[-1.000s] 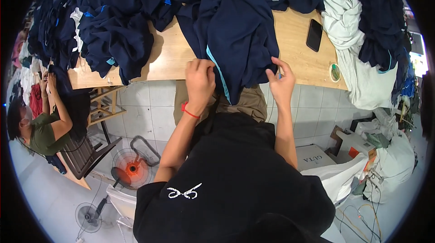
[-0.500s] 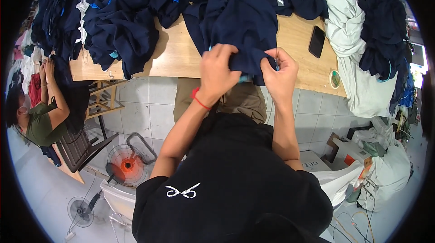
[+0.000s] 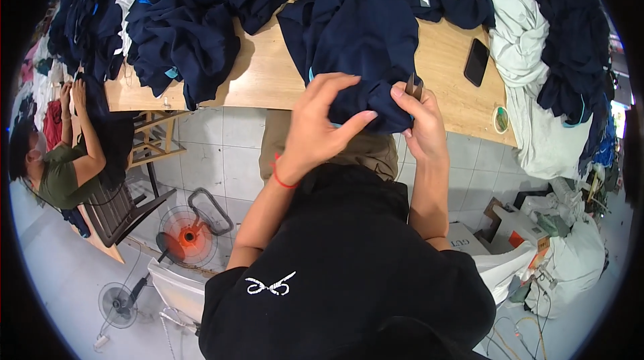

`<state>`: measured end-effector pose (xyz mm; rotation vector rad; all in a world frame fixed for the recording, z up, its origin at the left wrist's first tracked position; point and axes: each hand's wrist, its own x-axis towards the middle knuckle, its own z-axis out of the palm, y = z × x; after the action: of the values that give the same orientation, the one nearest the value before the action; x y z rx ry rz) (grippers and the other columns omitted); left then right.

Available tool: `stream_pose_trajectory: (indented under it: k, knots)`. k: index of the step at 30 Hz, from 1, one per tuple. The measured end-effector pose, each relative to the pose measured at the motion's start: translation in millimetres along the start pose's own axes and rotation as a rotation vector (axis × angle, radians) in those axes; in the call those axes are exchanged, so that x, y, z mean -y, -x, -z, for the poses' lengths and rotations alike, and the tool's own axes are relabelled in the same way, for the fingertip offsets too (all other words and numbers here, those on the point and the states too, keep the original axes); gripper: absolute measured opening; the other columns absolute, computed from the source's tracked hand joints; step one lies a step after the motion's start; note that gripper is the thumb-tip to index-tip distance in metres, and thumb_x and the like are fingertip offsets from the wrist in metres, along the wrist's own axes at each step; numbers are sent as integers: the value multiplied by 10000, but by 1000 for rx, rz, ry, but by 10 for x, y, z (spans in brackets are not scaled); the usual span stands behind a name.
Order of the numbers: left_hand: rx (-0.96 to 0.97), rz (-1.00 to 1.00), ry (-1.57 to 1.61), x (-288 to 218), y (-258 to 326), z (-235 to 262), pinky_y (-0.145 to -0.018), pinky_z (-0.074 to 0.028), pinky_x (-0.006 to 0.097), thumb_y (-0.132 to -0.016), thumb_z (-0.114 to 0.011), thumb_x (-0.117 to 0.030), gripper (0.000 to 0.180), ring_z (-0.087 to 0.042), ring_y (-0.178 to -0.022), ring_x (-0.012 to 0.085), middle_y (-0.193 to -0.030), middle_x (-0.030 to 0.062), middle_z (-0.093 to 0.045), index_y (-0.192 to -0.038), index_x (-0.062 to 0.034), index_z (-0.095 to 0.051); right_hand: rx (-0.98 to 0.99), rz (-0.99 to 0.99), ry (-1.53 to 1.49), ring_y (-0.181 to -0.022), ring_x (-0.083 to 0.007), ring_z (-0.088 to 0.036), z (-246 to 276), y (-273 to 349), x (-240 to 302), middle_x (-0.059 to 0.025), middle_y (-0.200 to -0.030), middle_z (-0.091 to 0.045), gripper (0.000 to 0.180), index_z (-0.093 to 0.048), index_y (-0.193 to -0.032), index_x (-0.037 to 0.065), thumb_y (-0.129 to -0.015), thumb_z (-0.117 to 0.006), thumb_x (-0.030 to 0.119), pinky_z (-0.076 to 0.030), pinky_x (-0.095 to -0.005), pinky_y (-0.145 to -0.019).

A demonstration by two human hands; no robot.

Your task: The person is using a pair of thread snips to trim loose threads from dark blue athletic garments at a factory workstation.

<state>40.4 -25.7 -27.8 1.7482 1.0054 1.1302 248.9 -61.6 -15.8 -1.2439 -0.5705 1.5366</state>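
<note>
Both hands have closed in at the desk [image 3: 268, 78] edge: the left hand [image 3: 322, 125] now bunches the navy garment [image 3: 362, 38] in curled fingers, while the right hand [image 3: 419, 122] grips its hem alongside a small dark tool [image 3: 414, 85], lifted from flat.

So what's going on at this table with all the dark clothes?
A person at a wooden table has a navy garment bunched up at the table's near edge. The left hand pinches a fold of it, and the right hand grips the cloth beside it while holding a small dark tool, too small to identify. Heaps of navy clothes and a pale green pile cover the far side, with a black phone lying flat. Another person works at the far left.
</note>
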Motion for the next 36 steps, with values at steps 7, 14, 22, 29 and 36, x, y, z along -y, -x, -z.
stream_pose_trajectory:
  k: [7,14,22,29,36]
  knots:
    - [52,-41,-216,435,122,-153,-907,-544,444,-783,-873,-142,456,-664,-1028,367,-1082,165,-658,-1182,-12,-694,-38,30,-110,-592,3,-459,147,99,-14,91,-812,-621,138,-748,-986,73,-1039,-726,198,-287,-192,-476]
    - [-61,20,-413,394,341,-372,-735,-563,437,-721,-871,-188,455,-693,-862,361,-1040,116,-653,-1113,-62,-677,117,56,-101,-686,-8,-467,142,106,-10,89,-851,-573,111,-756,-1006,90,-1039,-748,195,-329,-210,-531]
    - [-313,464,-160,1199,384,705,-663,-510,264,-848,-762,59,132,-638,-764,92,-884,64,-737,-972,14,-746,-27,4,-124,-764,-58,-554,395,146,-105,2,-1041,-652,107,-717,-1102,70,-1062,-710,169,-395,-238,-558]
    - [-393,818,950,1087,457,989,-858,-565,284,-948,-713,39,286,-698,-893,163,-1130,90,-747,-1228,18,-659,-26,93,-40,-820,-77,-556,452,88,-111,-125,-1205,-714,141,-671,-1129,56,-1062,-698,177,-385,-242,-570]
    - [-542,462,-430,1163,437,526,-671,-517,304,-814,-817,-2,247,-622,-698,159,-798,87,-663,-986,-28,-641,-44,106,6,-776,-58,-528,396,119,-98,-12,-973,-653,144,-690,-1098,74,-1039,-740,196,-371,-239,-567]
